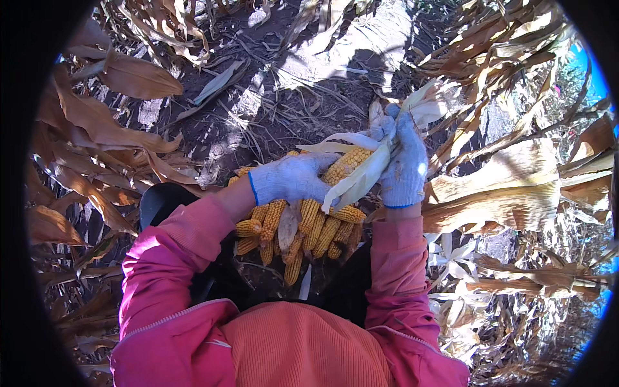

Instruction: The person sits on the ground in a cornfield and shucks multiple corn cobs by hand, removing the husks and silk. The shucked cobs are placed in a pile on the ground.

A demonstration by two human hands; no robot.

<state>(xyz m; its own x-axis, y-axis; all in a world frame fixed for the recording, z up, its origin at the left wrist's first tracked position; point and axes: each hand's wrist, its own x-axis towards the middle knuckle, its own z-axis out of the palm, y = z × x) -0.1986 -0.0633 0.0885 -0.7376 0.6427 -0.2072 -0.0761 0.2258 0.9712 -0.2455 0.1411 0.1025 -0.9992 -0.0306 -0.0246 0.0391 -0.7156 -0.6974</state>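
Observation:
A corn ear (pixel 349 165) with yellow kernels showing lies between my two white-gloved hands. Its pale husk (pixel 367 180) is peeled partly back along the sides. My left hand (pixel 295 176) grips the ear at its lower left end, the fingers partly hidden behind it. At the upper right, my right hand (pixel 402 157) is closed around the husk near the ear's other end. Below my hands, a pile of bare yellow corn ears (pixel 309 227) lies on the ground between my legs. One dry, greyish husk piece (pixel 289 226) rests among them.
Dry corn leaves and stalks crowd the left side (pixel 96 140) and the right side (pixel 498 188). Dark soil with scattered straw (pixel 232 116) stretches ahead. Pale stripped husks (pixel 457 256) lie at the right. My bent knee (pixel 167 200) stands left of the pile.

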